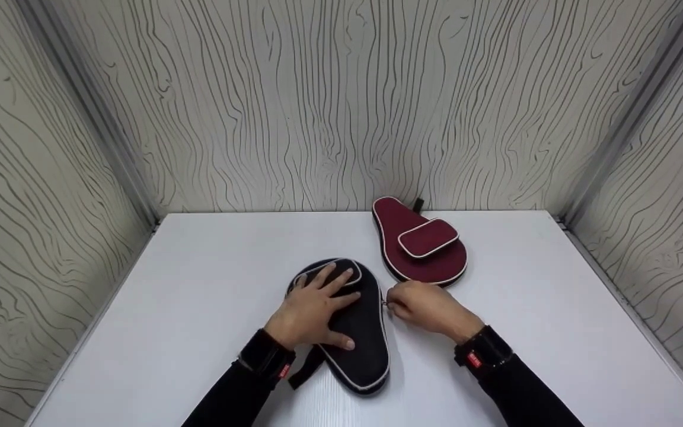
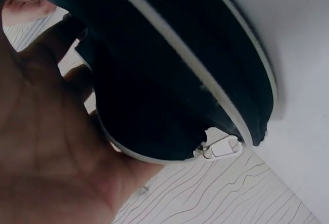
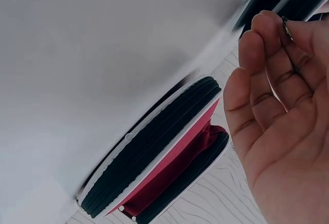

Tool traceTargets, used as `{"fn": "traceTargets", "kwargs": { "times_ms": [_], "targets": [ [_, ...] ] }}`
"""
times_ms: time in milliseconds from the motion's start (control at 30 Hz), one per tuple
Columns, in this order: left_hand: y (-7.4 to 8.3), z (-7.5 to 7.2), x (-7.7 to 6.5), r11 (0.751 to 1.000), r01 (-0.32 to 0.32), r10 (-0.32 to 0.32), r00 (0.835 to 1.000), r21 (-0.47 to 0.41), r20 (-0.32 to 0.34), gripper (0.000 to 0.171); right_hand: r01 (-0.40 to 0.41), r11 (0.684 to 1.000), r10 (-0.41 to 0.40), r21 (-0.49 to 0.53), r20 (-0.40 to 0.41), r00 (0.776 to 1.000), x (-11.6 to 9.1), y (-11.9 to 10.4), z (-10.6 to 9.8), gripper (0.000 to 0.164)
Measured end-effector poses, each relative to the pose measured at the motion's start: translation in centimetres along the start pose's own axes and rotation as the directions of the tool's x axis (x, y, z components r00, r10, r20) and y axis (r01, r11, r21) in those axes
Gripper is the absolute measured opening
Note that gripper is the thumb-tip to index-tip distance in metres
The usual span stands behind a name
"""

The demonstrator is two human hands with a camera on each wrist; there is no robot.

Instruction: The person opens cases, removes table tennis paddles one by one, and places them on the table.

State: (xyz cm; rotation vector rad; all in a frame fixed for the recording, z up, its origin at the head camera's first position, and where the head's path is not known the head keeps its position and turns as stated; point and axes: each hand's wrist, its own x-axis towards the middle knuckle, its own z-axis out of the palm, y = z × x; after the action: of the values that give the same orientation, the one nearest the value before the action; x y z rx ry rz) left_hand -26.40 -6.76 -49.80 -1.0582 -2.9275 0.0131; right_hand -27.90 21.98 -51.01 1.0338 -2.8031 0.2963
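Note:
A black table tennis paddle case (image 1: 360,332) with pale piping lies on the white table, its narrow end toward me. My left hand (image 1: 315,311) rests on it with fingers spread, the fingertips over its small pocket. On the case's right side, my right hand (image 1: 427,305) pinches a small metal zipper pull (image 3: 287,30) between thumb and curled fingers. In the left wrist view, a light zipper tab (image 2: 224,148) hangs at the pocket's edge. Just beyond my right hand lies a dark red paddle case (image 1: 436,268) with its own pocket, close to the knuckles.
A black strap (image 1: 307,369) sticks out from the black case's lower left side. Another short strap (image 1: 418,205) shows behind the red case. The white table (image 1: 199,296) meets wood-patterned panels (image 1: 294,118) at the back and sides.

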Motion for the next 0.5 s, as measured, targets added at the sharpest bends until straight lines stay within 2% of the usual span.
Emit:
{"fn": "traceTargets", "kwargs": {
  "times_ms": [300, 500],
  "targets": [
    [-0.28, 0.06, 0.07, 0.997, 0.075, -0.075, 0.997, 0.003, -0.012, 0.098, 0.056, 0.998, -0.056, -0.006, -0.006, 0.998, 0.19, -0.69, 0.23, 0.009],
    [-0.55, 0.07, 0.07, 0.991, 0.129, -0.129, 0.991, 0.018, -0.026, 0.096, 0.046, 0.999, -0.045, -0.012, 0.012, 0.999, 0.1, -1.02, 0.24, 0.008]
  ]
}}
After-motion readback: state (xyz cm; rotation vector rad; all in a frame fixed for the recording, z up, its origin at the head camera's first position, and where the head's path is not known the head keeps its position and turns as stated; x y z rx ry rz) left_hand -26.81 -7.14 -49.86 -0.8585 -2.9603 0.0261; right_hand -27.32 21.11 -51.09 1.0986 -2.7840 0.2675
